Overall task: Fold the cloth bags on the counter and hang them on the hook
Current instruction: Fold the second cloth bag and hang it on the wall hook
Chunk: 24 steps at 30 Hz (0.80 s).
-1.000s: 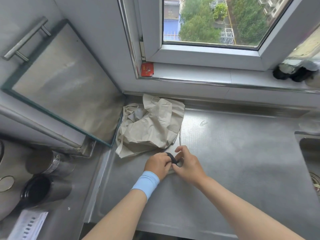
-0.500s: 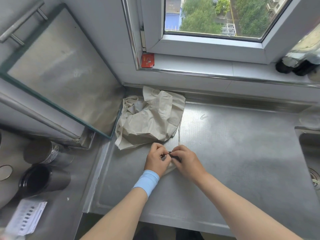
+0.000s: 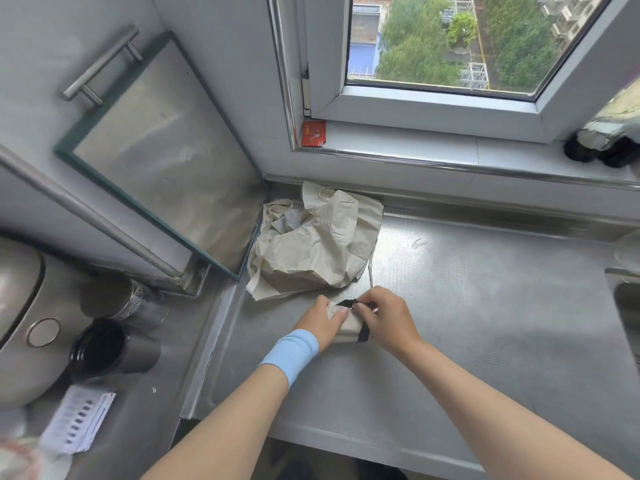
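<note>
A small folded beige cloth bag [image 3: 347,328] lies on the steel counter [image 3: 467,323] between my hands, with a black band [image 3: 363,336] round it. My left hand [image 3: 320,323], a blue wristband below it, holds the folded bag's left side. My right hand [image 3: 384,315] pinches the black band at the bag's top edge. A crumpled heap of beige cloth bags [image 3: 311,247] sits just behind, in the counter's back left corner, a thin strap trailing from it toward my right hand. No hook is in view.
An open cabinet door [image 3: 166,157] juts out at the left beside the heap. Two dark metal cups [image 3: 114,348] and a paper slip [image 3: 78,419] lie lower left. A sink edge [image 3: 623,271] is at far right. A red packet [image 3: 313,133] and dark objects [image 3: 602,147] sit on the windowsill.
The folded bag shows more between my hands now, and the black band has been drawn across it. My hands stay at the same spot on the counter.
</note>
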Motion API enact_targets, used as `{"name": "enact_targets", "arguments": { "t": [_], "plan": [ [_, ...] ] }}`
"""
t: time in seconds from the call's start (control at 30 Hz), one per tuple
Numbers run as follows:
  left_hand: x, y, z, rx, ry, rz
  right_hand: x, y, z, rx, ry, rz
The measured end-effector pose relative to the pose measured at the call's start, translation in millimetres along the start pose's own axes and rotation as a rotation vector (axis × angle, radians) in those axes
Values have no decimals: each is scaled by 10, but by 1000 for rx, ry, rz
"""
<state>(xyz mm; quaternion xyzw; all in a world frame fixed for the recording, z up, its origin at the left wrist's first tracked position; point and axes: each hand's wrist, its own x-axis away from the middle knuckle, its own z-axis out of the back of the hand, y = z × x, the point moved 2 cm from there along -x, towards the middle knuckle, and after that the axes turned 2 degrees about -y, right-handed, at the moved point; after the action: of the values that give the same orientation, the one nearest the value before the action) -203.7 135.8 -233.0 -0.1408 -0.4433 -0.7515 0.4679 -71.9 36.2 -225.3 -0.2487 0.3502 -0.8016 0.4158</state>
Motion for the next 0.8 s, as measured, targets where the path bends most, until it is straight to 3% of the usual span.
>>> {"name": "enact_targets", "arguments": {
  "t": [0.1,0.2,0.27,0.37,0.43,0.57,0.8],
  "plan": [
    [51,78,55,209,-5,42,-83,-132,110,32,-48,17],
    [81,184,166,399,63,-67,-150,-282,237,13,-111,-28],
    [122,290,308,328,100,-178,-226,-416,329,27,-210,-53],
    [148,414,511,33,116,-334,-399,-689,521,184,-335,-15],
    [206,494,657,-51,106,-404,-505,-900,659,201,-307,6],
    [293,595,1020,6,187,-526,-644,-1228,810,-67,-182,-60],
    [505,787,1460,248,202,-378,-737,-1715,876,-71,-163,-12]
  ]
}}
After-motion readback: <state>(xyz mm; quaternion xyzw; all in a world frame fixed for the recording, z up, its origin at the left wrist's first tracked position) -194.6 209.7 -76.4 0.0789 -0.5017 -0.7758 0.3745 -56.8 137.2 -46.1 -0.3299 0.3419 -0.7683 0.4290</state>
